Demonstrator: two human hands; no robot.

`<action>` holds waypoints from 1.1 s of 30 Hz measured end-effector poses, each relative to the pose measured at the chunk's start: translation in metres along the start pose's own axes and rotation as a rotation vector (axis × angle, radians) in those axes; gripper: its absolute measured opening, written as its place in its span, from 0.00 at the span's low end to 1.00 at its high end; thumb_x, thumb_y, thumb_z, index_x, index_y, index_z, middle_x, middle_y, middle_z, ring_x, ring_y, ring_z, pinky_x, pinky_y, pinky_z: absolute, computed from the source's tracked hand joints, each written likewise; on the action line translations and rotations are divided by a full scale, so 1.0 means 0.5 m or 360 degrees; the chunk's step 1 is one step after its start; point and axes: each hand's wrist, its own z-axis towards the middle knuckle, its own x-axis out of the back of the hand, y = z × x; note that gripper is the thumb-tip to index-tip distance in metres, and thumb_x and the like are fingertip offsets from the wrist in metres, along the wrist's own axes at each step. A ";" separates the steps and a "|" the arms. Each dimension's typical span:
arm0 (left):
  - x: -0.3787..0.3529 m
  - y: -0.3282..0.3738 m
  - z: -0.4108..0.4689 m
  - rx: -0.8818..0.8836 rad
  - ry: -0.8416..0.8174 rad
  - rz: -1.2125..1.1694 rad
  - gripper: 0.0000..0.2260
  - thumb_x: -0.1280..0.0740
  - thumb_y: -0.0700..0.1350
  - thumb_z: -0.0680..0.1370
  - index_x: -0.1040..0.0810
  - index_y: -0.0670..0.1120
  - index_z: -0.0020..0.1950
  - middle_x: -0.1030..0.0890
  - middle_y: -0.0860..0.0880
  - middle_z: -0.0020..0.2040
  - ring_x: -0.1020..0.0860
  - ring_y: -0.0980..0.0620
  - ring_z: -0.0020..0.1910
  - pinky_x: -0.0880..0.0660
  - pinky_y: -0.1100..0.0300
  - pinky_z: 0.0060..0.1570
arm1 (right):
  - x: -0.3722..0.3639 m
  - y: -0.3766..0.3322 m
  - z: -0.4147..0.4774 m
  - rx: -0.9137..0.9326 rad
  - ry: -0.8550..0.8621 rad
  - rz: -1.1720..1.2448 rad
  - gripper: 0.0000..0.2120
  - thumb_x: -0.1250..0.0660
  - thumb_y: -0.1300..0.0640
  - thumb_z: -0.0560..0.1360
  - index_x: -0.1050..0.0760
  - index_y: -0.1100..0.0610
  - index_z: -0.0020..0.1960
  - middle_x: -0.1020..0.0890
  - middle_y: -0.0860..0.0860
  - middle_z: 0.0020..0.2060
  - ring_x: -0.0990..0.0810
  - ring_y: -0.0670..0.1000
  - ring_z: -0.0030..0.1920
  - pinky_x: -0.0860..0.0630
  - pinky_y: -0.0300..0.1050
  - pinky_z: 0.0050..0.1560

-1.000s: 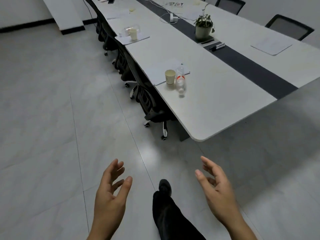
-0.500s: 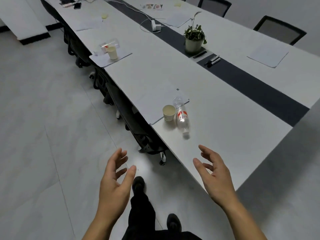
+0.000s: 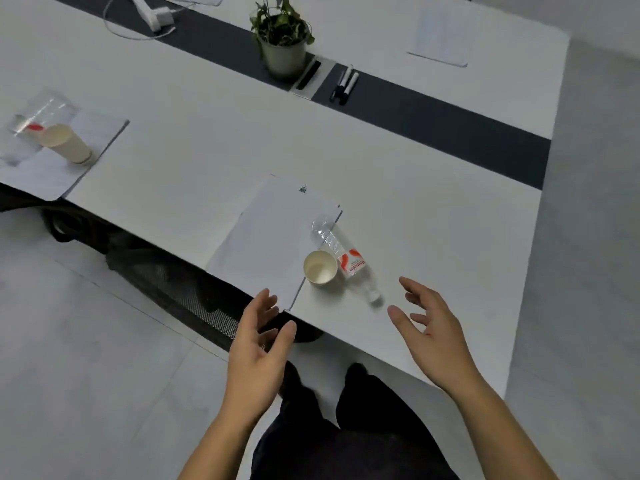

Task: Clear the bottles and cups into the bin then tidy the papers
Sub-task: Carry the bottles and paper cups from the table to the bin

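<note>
A paper cup (image 3: pixel 320 268) stands upright near the front edge of the long white table (image 3: pixel 433 244). Beside it on the right lies a clear plastic bottle (image 3: pixel 344 259) with a red label, its cap toward me. Both rest at the corner of a stack of white papers (image 3: pixel 273 237). My left hand (image 3: pixel 258 351) is open just off the table edge, below the papers. My right hand (image 3: pixel 433 334) is open over the table, a short way right of the bottle's cap. At the far left a second paper cup (image 3: pixel 65 143) and a crumpled clear bottle (image 3: pixel 38 116) sit on another paper stack (image 3: pixel 52 168).
A potted plant (image 3: pixel 282 39), two markers (image 3: pixel 344 84) and a white power adapter with cable (image 3: pixel 152 17) lie along the table's dark centre strip. More paper (image 3: pixel 440 36) sits at the far right side. A black mesh chair (image 3: pixel 180 289) is tucked under the table edge.
I have walked up to the table; the cup and bottle are now close in front of my hands. Both hands have risen toward the table, still open and holding nothing.
</note>
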 end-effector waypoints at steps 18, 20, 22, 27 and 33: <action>-0.168 -0.104 0.300 0.0122 -0.0171 0.0594 0.33 0.23 0.50 0.71 0.33 0.53 0.73 0.26 0.59 0.66 0.26 0.58 0.65 0.25 0.59 0.63 | -0.124 0.137 0.258 -0.0448 -0.0135 -0.0196 0.28 0.27 0.49 0.75 0.30 0.47 0.72 0.18 0.45 0.59 0.19 0.49 0.56 0.24 0.47 0.61; -0.172 -0.052 0.313 0.0130 -0.0025 0.0445 0.33 0.21 0.51 0.69 0.31 0.54 0.71 0.25 0.63 0.62 0.25 0.66 0.59 0.24 0.64 0.58 | -0.089 0.101 0.271 -0.0408 -0.0002 -0.0019 0.22 0.25 0.48 0.73 0.25 0.47 0.66 0.18 0.43 0.56 0.20 0.45 0.52 0.23 0.42 0.57; -0.162 0.011 0.322 0.0061 0.0090 0.0323 0.35 0.22 0.55 0.66 0.31 0.54 0.70 0.25 0.60 0.63 0.27 0.73 0.56 0.24 0.64 0.57 | -0.048 0.050 0.280 -0.0303 0.0151 0.0119 0.18 0.24 0.48 0.72 0.22 0.46 0.61 0.18 0.42 0.54 0.20 0.42 0.52 0.23 0.37 0.52; -0.090 0.171 0.317 -0.0285 0.0168 0.0120 0.34 0.23 0.55 0.67 0.29 0.54 0.71 0.28 0.55 0.68 0.27 0.67 0.61 0.26 0.66 0.58 | 0.043 -0.086 0.264 -0.0007 0.0481 0.0448 0.13 0.25 0.50 0.74 0.23 0.42 0.56 0.20 0.42 0.55 0.21 0.39 0.56 0.24 0.29 0.48; 0.012 0.258 0.240 -0.0546 -0.0064 -0.0165 0.34 0.25 0.57 0.65 0.28 0.58 0.70 0.27 0.52 0.69 0.23 0.54 0.64 0.25 0.64 0.56 | 0.086 -0.153 0.096 0.0107 0.0774 0.0667 0.18 0.32 0.47 0.78 0.27 0.43 0.67 0.21 0.37 0.61 0.24 0.35 0.62 0.27 0.25 0.53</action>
